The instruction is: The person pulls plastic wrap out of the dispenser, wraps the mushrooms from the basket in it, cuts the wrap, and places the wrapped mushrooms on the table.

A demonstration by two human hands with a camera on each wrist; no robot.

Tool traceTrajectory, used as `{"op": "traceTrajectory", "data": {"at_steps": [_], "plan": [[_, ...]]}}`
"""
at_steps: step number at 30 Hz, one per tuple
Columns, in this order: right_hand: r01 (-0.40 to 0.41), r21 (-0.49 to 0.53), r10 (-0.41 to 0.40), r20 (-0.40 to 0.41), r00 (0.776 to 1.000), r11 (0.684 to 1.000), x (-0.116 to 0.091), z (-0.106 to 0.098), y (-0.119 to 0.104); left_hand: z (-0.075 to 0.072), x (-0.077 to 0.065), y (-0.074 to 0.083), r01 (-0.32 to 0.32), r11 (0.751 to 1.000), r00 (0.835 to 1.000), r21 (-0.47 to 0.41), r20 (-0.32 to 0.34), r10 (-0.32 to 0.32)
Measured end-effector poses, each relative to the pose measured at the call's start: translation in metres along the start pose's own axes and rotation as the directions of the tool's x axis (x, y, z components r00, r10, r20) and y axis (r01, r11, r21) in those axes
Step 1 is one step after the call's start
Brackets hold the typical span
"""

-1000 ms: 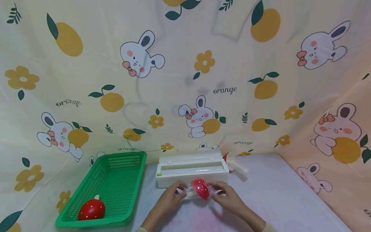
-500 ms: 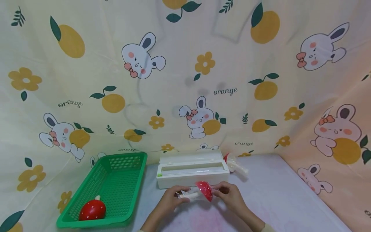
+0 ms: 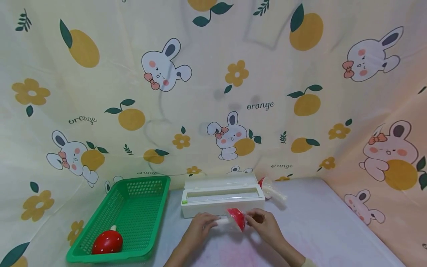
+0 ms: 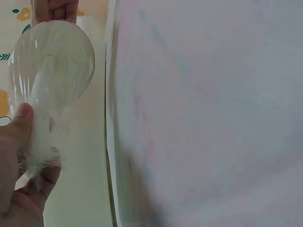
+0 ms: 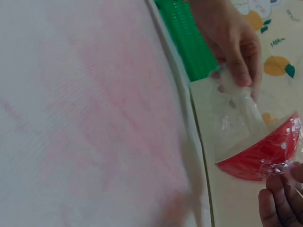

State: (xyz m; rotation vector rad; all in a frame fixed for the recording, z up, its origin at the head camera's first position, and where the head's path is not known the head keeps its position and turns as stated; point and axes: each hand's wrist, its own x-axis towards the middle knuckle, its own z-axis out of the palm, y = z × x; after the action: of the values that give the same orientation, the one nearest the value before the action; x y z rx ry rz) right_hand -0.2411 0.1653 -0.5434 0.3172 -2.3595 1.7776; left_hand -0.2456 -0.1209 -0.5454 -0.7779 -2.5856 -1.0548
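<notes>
A toy mushroom point(image 3: 237, 219) with a red, white-dotted cap and a white stem is wrapped in clear plastic film, held low over the table before the white box. My left hand point(image 3: 199, 228) grips the stem end, thumb on one side and fingers on the other, with film bunched there in the left wrist view. At the cap's top, my right hand point(image 3: 265, 224) pinches gathered film; the right wrist view shows its fingers point(image 5: 279, 201) at the bunched plastic. The pale underside of the cap point(image 4: 66, 61) faces the left wrist camera through the film.
Behind the hands stands a white film-dispenser box point(image 3: 221, 207) with its lid up. Another wrapped mushroom point(image 3: 273, 192) lies at its right end. To the left, a green basket point(image 3: 160, 218) holds a red mushroom point(image 3: 108, 241). A printed cloth point(image 3: 200, 74) hangs at the back.
The mushroom has turned so its cap faces right, toward my right hand, and shifted slightly right. My left hand has moved its grip along the stem and film. My right hand still pinches the film.
</notes>
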Motion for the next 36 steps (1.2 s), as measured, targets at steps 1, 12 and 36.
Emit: {"op": "traceTrajectory", "data": {"at_steps": [1,12,36], "plan": [[0.013,-0.013,-0.013,-0.001,1.000,1.000,0.000,0.000,0.000,-0.001,0.001,0.000,0.023,1.000,1.000,-0.009,0.003,-0.023],[0.421,0.013,-0.418,0.133,0.898,0.907,-0.002,-0.009,0.008,-0.004,0.001,-0.003,0.176,0.944,0.981,-0.280,-0.027,-0.191],[0.311,0.093,-0.307,-0.060,0.950,0.946,-0.002,-0.004,0.014,0.003,-0.001,0.006,0.172,0.935,0.985,-0.310,0.038,-0.168]]}}
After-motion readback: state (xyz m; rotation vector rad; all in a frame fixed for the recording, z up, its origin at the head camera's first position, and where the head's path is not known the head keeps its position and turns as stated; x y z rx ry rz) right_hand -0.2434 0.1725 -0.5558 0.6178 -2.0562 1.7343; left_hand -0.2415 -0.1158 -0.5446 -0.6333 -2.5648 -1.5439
